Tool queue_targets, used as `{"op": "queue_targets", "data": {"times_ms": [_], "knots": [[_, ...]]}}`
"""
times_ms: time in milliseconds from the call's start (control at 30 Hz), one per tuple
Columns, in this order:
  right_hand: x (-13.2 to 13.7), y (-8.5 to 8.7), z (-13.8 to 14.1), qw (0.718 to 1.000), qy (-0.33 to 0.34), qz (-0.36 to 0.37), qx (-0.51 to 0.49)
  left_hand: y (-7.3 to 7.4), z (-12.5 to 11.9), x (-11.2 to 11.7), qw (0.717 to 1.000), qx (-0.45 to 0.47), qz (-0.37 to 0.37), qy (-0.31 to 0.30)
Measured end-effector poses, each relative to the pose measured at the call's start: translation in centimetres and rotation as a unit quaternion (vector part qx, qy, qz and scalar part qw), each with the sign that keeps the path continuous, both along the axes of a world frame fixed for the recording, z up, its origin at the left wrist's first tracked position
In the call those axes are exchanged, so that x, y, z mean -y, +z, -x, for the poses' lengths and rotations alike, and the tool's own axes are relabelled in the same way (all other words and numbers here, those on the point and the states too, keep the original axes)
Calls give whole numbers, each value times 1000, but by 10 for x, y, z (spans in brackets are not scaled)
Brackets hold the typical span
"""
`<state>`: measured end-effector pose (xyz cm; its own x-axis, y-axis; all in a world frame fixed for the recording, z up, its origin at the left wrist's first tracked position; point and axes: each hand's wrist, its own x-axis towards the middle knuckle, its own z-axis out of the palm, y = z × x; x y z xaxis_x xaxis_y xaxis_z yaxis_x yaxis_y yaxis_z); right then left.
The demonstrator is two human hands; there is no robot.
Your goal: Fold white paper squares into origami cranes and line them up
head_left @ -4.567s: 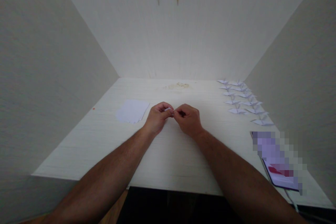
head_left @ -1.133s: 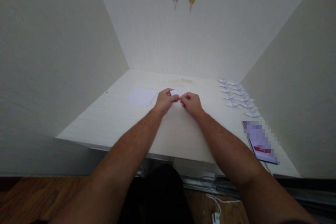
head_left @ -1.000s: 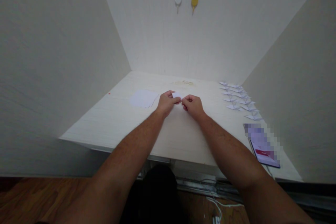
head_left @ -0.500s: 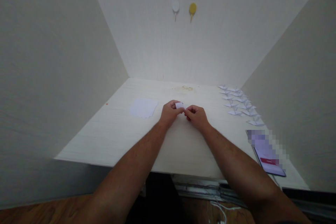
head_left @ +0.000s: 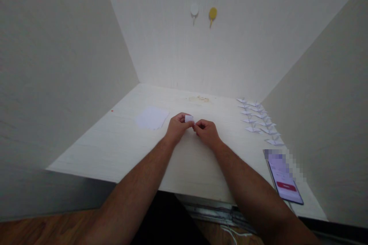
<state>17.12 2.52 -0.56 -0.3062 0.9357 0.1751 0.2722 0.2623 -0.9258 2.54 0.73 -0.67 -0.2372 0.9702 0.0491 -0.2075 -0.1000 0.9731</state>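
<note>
Left hand (head_left: 176, 127) pinching paper piece (head_left: 189, 119), small, white, straight-edged

Both forearms (head_left: 140, 176) angled inward across the view, the left hand (head_left: 178, 127) and right hand (head_left: 206, 133) close together, fingers pinched.

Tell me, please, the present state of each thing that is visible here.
Paper piece: held up, apparently folded, partly hidden
Left grip: closed on the paper piece
Right grip: pinched at the paper piece's edge
Paper sheets: flat, stacked, edges uneven
Paper cranes: folded, set out in two rows
Touchscreen device: face up, screen lit, partly pixelated
Yellow hook: mounted on the wall
White hook: mounted likewise
Table: stained near the wall
</note>
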Motion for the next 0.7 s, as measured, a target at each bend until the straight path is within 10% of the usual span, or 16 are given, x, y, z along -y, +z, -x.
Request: {"op": "queue_targets", "data": {"times_ms": [700], "knots": [[-5, 1, 8, 999, 18, 8, -33, -1, 2, -2, 997, 49, 5, 66]]}}
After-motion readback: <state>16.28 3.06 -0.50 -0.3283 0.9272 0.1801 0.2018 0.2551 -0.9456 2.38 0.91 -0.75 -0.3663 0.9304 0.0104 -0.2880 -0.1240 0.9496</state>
